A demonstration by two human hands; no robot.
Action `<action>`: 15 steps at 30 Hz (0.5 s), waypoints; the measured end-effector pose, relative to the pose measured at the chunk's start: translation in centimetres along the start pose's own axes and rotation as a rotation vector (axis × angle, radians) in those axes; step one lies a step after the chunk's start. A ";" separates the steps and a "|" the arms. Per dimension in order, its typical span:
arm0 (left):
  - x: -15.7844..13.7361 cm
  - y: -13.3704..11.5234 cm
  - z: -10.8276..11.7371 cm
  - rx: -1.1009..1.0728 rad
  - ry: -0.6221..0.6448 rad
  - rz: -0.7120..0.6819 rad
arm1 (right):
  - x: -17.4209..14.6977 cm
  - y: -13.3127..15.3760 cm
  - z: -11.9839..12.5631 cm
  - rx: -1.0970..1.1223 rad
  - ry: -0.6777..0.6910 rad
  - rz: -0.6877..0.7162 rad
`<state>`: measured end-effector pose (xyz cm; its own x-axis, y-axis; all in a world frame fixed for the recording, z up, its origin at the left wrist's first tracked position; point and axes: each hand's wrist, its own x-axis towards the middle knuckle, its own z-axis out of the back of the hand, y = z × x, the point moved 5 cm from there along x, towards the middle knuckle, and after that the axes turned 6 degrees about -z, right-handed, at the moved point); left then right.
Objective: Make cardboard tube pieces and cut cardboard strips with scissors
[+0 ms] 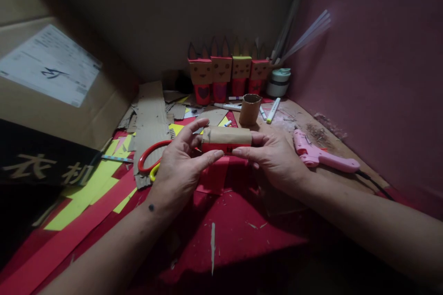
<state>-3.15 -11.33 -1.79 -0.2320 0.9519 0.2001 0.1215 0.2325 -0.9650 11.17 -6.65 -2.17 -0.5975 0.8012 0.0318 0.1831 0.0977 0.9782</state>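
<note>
A brown cardboard tube [226, 135] lies sideways between my hands, with red paper [221, 147] along its near side. Dark marks show on the red paper. My left hand [180, 159] grips the left end, thumb along the front. At the other end, my right hand [277, 161] pinches the tube with the thumb on the red paper; some of its fingers are hidden behind or inside the tube. Below the tube, a red paper piece [212, 179] rests on the red surface. Beside my left hand are scissors [143, 161] with red and yellow handles, partly covered.
Behind stand several box-headed cardboard figures [221, 71] and an open cardboard tube [249, 111]. A pink glue gun [321, 159] with a cord lies right, near the wall. Markers [273, 110], cardboard strips [150, 120] and yellow paper [83, 205] are scattered around. A large carton [114, 87] borders the left.
</note>
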 end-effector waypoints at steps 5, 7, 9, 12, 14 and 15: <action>0.2 0.2 0.2 -0.093 0.018 0.027 | -0.1 0.4 -0.4 -0.002 0.061 0.038; 0.3 0.3 0.2 -0.126 0.036 0.032 | 0.0 0.5 -0.3 -0.008 0.078 0.044; 0.3 0.3 0.2 -0.121 0.051 0.039 | 0.1 0.6 -0.2 -0.040 0.069 0.062; 0.2 0.4 -0.2 -0.052 0.057 0.037 | 0.0 1.1 -0.1 -0.145 0.008 0.120; 0.1 0.3 -0.3 0.012 0.037 0.017 | -0.2 1.3 -0.3 -0.197 -0.015 0.160; 0.1 0.3 -0.3 0.030 0.028 0.006 | -0.2 1.3 -0.5 -0.200 -0.008 0.164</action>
<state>-2.81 -11.14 -1.98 -0.2045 0.9584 0.1988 0.0934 0.2213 -0.9707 11.19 -6.99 -0.82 -0.5658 0.8017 0.1927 0.1186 -0.1521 0.9812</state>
